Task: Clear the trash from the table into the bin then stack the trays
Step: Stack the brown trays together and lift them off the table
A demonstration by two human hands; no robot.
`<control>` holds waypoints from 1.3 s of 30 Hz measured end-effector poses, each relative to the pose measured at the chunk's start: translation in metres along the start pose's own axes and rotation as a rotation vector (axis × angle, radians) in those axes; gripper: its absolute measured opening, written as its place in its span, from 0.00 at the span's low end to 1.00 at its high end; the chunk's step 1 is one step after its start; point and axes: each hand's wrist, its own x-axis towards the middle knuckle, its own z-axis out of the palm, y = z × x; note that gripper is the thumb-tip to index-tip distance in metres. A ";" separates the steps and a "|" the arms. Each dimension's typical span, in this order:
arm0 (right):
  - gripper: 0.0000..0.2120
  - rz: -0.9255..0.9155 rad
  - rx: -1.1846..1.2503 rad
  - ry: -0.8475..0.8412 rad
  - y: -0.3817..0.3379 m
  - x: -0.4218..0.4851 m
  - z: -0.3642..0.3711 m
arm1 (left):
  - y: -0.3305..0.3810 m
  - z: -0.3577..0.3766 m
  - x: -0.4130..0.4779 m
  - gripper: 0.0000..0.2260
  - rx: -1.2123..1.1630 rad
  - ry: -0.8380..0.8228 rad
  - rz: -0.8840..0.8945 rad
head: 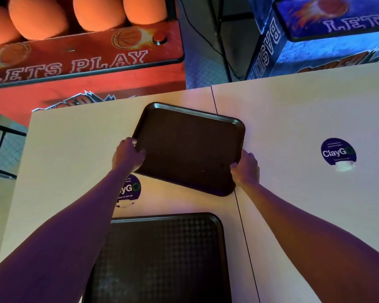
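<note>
Reaching forward from the lower corners of the head view, two bare forearms stretch out nearly straight and converge on a dark brown tray (190, 147) lying mid-table. The left hand (128, 155) grips the tray's left rim, fingers curled over the edge and thumb pressed on the inner surface. The right hand (246, 169) clasps the opposite rim near the tray's close right corner, thumb hooked over the lip, the other fingers hidden behind the edge. Whether the tray rests flat on the table or is raised slightly cannot be told.

The tray is rectangular with rounded corners and a raised lip, turned at an angle to the table edges. It straddles the dark seam (239, 204) between a cream table (70, 149) and the adjoining table (304, 119). A second tray (162, 259), dark with a diamond-textured floor, lies nearer the person between the forearms, apart from the held tray.

A round purple "ClayGo" sticker (129, 190) shows just beside the held tray's near edge, partly covered by the left forearm; another sticker (338, 152) lies well to the right. Beyond the tables stand a red arcade basketball machine (85, 62) lettered "LETS PLAY", holding orange balls (37, 16), and a blue machine (315, 51).
</note>
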 end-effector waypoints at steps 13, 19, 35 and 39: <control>0.17 -0.084 -0.119 0.055 -0.002 0.016 -0.009 | -0.036 0.030 -0.010 0.22 0.168 0.006 -0.232; 0.19 -0.090 -0.116 0.078 0.001 0.006 -0.013 | -0.046 0.020 -0.012 0.21 0.042 0.036 -0.213; 0.16 -0.110 -0.087 0.125 -0.027 -0.138 -0.047 | -0.118 -0.064 -0.122 0.20 -0.062 0.019 -0.159; 0.16 -0.117 -0.097 0.121 -0.017 -0.195 -0.044 | -0.153 -0.066 -0.165 0.19 -0.086 -0.012 -0.143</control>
